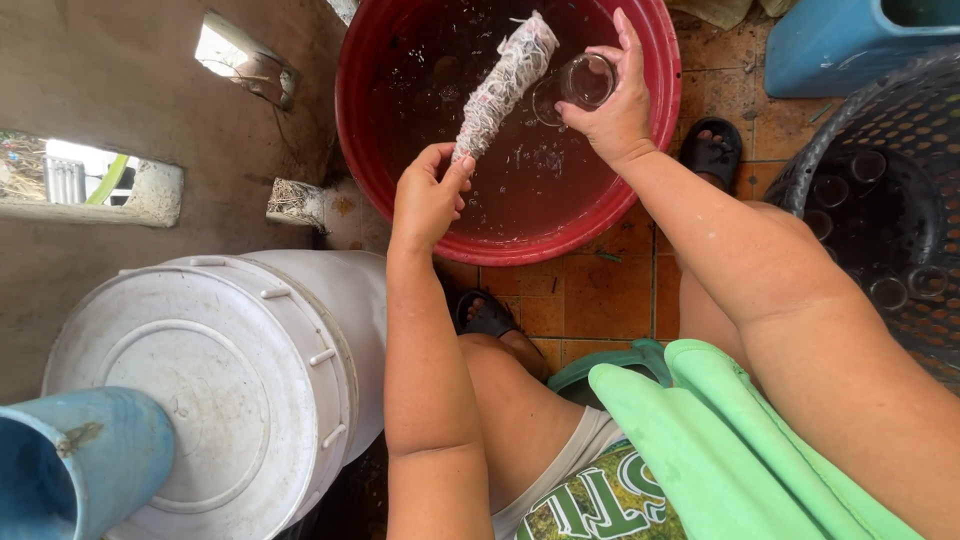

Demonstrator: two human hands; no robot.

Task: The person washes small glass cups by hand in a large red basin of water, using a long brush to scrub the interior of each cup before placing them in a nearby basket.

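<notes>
Glass jar [585, 82] in right-hand fingers [628, 45]; left hand [428, 195] grips cloth roll [500, 85].

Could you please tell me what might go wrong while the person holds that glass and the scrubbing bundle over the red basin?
The clear glass is held only by the right hand above the water; wet fingers could let it slip and crack against the red basin. The scrubbing bundle, gripped at its lower end by the left hand, could knock the glass. Splashed water may make the floor tiles slippery around the sandals.

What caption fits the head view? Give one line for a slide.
Left hand holds a mottled cloth-wrapped scrubbing stick; right hand holds a clear glass over a round red plastic basin.
</notes>
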